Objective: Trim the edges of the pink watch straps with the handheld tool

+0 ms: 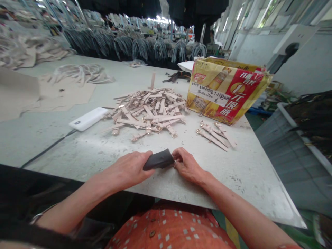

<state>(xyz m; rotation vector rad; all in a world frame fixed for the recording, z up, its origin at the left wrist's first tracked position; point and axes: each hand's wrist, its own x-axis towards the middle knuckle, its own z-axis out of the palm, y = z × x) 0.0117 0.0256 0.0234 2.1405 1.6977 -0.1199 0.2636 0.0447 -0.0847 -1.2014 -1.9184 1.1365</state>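
My left hand point(132, 168) is closed around a dark oblong object point(159, 159), tilted above the near part of the table; I cannot tell its exact kind. At the right end of that object, my right hand point(188, 166) has its fingers curled and pressed together. Whatever they pinch is hidden or too small to name. Beyond both hands lies a heap of pale pink straps with metal buckles point(153, 110). Several more buckled straps point(214, 135) rest apart from the heap, to the right.
A yellow and red cardboard box point(220, 91) stands at the table's right. Left of the heap is a white power bank point(88, 119) with a black cable point(49, 150). Pale flat pieces point(64, 95) cover the left side. A grey bin point(287, 148) stands beyond the right edge.
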